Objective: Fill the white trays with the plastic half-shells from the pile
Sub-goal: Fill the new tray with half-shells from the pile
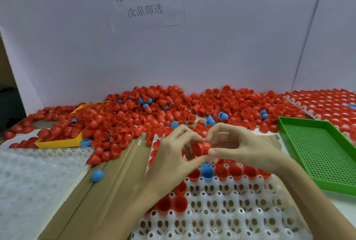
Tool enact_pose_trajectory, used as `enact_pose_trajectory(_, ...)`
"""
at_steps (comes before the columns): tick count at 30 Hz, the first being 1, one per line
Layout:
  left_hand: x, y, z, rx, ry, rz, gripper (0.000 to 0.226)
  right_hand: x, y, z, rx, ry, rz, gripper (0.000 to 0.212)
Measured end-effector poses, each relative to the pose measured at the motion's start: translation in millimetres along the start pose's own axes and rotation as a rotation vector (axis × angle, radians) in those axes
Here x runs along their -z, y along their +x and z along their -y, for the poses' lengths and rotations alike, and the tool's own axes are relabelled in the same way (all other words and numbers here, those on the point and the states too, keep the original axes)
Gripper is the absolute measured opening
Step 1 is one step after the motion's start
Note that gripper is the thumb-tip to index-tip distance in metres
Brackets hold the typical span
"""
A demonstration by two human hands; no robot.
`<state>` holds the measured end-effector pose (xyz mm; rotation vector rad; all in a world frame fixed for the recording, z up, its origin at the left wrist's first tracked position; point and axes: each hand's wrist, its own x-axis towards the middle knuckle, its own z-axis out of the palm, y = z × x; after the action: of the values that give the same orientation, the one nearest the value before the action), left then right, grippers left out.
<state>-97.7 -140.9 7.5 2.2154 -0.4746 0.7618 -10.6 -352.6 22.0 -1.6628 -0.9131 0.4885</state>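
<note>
Head view: left hand [174, 149] and right hand [234, 144] together pinch two nested red plastic half-shells [202, 148] above the white moulded plastic tray [221, 214] (partly filled), near the heaped red-and-blue shell pile [154, 110].

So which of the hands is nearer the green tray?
Right. The right hand is just left of the green tray, apart from it; the left hand lies farther left, beyond the right.
</note>
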Motion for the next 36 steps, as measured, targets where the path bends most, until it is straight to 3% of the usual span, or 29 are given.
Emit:
enact_pose_trajectory(6, -0.1, -1.8, 5.4, 0.016, -0.072, 0.013, 0.030, -2.7, 2.0, -3.6, 0.007, 0.028, 0.005, 0.023)
enact_pose_trajectory(9, 21.0, 6.4, 26.2, 0.185, -0.007, -0.029, 0.031, 2.1, -0.5, -3.8, -0.004, 0.040, -0.031, 0.024)
enact_pose_trajectory(12, 71.0, 17.9, 74.3, 0.453, 0.385, -0.147, 0.034, 10.7, -3.2, -2.0, -0.009, 0.061, -0.179, 0.022)
enact_pose_trajectory(16, 107.1, 27.5, 121.1, 0.802, 1.042, 0.096, 0.048, 14.1, -3.4, -0.7, -0.023, 0.085, -0.264, 0.025)
enact_pose_trajectory(19, 96.9, 53.5, 134.4, 0.626, 1.099, 0.128, 0.050, 11.9, -2.6, -1.0, -0.031, 0.083, -0.266, 0.025)
enact_pose_trajectory(24, 54.9, 116.7, 152.5, 0.389, 0.679, 0.243, 0.038, 10.1, -1.7, -3.4, -0.041, 0.073, -0.274, 0.021)
enact_pose_trajectory(28, 25.7, 147.4, 176.6, 0.208, 0.800, 0.421, 0.056, 12.6, -1.1, -6.9, -0.046, 0.090, -0.300, 0.022)
enact_pose_trajectory(30, 12.8, 157.4, 187.0, 0.138, 0.874, 0.353, 0.057, 14.9, 0.2, -9.6, -0.049, 0.090, -0.308, 0.022)
enact_pose_trajectory(33, 1.8, 175.3, 198.0, 0.138, 0.868, 0.235, 0.051, 16.7, 2.7, -12.1, -0.047, 0.084, -0.303, 0.021)
enact_pose_trajectory(36, 0.8, 190.8, 209.0, 0.230, 0.861, 0.454, 0.058, 17.8, 4.1, -12.7, -0.042, 0.089, -0.296, 0.020)
